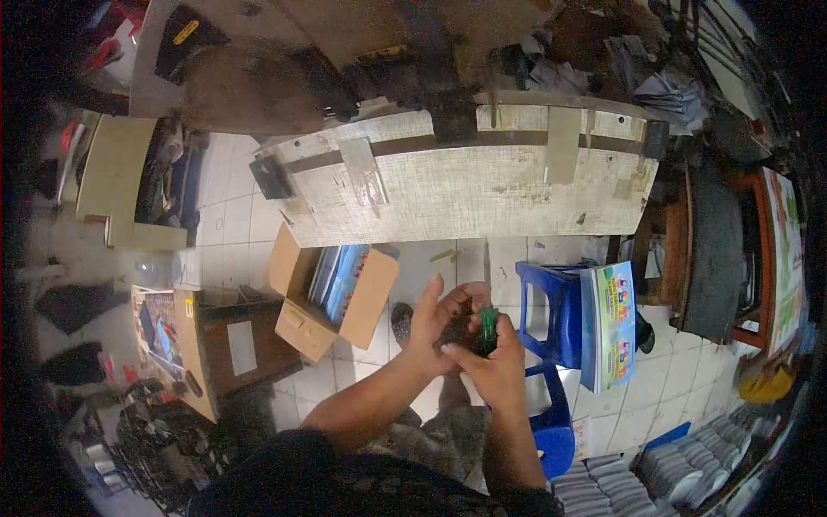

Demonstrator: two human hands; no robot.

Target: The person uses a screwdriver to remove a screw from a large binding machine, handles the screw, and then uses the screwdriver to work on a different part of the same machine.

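Both of my hands are close together in front of my body, above the tiled floor. My left hand [429, 331] is turned palm inward, with its thumb raised and fingers apart. A dark brown patch [457, 331] lies against its palm; whether it is loose material or shadow is unclear. My right hand [502, 366] is closed around a small, shiny green object [488, 326], whose exact kind does not show. The right thumb reaches across to the left palm.
A pale worktable [482, 194] stands ahead. An open cardboard box [369, 297] containing packaged items is left of my hands. Blue plastic stools [538, 297] stand on the right, one bearing a stack of colourful books [607, 327]. Paper stacks [672, 465] lie at lower right.
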